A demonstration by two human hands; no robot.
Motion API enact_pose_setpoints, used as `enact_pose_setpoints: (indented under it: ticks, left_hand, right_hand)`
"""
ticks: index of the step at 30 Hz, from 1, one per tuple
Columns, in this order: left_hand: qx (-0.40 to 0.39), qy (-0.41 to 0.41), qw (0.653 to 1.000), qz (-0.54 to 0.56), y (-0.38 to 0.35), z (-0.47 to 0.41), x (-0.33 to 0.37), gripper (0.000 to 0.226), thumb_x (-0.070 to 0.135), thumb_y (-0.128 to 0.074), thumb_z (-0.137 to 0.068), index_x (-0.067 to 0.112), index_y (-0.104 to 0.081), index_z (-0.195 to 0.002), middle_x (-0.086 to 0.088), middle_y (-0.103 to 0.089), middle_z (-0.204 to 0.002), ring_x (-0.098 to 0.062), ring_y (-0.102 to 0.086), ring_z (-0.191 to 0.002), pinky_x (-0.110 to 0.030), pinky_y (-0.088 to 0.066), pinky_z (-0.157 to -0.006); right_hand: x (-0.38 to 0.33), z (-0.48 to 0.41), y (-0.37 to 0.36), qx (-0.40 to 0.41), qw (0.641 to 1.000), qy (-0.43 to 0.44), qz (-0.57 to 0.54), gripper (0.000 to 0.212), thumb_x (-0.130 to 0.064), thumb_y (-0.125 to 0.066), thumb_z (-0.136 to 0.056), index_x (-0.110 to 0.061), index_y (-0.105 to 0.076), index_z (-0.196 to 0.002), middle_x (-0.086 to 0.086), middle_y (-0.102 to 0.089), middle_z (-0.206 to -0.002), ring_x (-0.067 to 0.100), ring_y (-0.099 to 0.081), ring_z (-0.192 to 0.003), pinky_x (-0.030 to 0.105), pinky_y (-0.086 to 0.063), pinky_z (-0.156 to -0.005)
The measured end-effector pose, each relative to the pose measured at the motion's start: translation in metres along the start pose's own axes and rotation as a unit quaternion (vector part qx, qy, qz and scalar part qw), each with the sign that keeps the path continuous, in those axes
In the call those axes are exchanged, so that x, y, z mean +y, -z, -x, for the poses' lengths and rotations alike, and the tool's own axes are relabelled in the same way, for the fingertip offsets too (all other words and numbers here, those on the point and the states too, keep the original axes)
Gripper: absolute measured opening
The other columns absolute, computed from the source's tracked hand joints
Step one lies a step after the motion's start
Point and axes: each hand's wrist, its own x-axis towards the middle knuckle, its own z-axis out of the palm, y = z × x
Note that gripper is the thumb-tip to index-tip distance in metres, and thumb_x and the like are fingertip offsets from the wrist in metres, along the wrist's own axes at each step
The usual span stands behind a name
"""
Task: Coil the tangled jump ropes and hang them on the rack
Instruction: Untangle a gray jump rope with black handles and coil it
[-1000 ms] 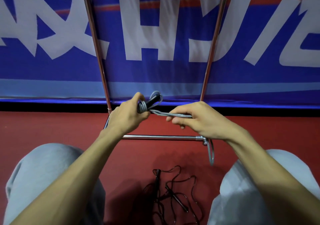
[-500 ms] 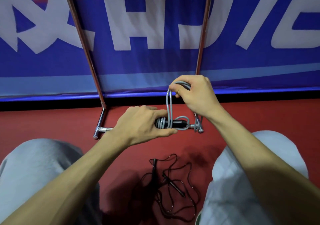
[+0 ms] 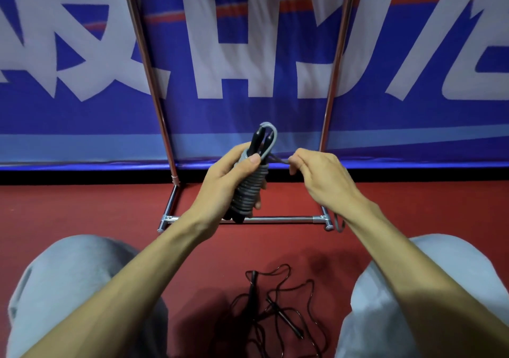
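Turning upright, the wound grey rope [image 3: 249, 192] sits gripped in the left hand [image 3: 228, 181]; at 3 o'clock the right hand [image 3: 322, 181] pinches its tail, apparently ready for tucking.

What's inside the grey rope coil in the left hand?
Black handles poke out above the grey rope coil gripped by the left hand; the wraps and that hand hide their middles.

Light grey trousers [image 3: 82, 288], bare forearms [image 3: 154, 261].
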Motion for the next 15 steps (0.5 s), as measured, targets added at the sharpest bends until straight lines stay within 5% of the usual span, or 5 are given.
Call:
enact_pose_setpoints:
  ticks: [5,7,11,15]
  left_hand:
    - [0.081,0.05,0.995,-0.012,0.01,-0.007,-0.001,0.018,0.034,-0.053,-0.096,0.017,-0.055,-0.091,-0.012,-0.06,-0.074,-0.026,-0.054,-0.05,-0.026,-0.043,-0.042]
    - [0.098,0.03,0.986,-0.129,0.017,-0.011,-0.008,0.02,0.039,-0.056,-0.094,0.019,-0.055,-0.095,-0.008,-0.06,-0.073,-0.024,-0.055,-0.05,-0.027,-0.041,-0.041]
    - [0.065,-0.007,0.885,-0.461,0.028,-0.013,-0.02,0.035,0.061,-0.051,-0.087,0.033,-0.048,-0.108,0.009,-0.059,-0.077,-0.023,-0.059,-0.073,-0.04,-0.047,-0.066]
    - [0.06,-0.009,0.791,-0.609,0.033,-0.015,-0.026,0.042,0.061,-0.047,-0.089,0.03,-0.041,-0.118,0.006,-0.06,-0.108,-0.032,-0.059,-0.095,-0.037,-0.039,-0.067]
  right_hand:
    - [-0.005,0.004,0.003,-0.12,0.993,0.004,-0.006,0.046,-0.047,-0.038,-0.097,-0.021,-0.052,-0.063,-0.003,-0.049,-0.054,0.008,-0.046,-0.056,0.039,-0.043,-0.068]
    - [-0.01,0.007,0.006,-0.137,0.99,0.016,0.003,0.047,-0.048,-0.039,-0.097,-0.02,-0.054,-0.063,-0.002,-0.051,-0.055,0.009,-0.045,-0.055,0.039,-0.042,-0.067]
    - [-0.017,0.012,0.014,-0.192,0.98,0.036,0.034,0.04,-0.045,-0.041,-0.098,-0.023,-0.056,-0.068,-0.004,-0.049,-0.054,0.008,-0.044,-0.052,0.034,-0.04,-0.063]
    - [-0.019,0.015,0.019,-0.238,0.967,0.062,0.062,0.033,-0.041,-0.042,-0.099,-0.024,-0.061,-0.078,-0.007,-0.055,-0.065,0.005,-0.047,-0.056,0.031,-0.039,-0.067]
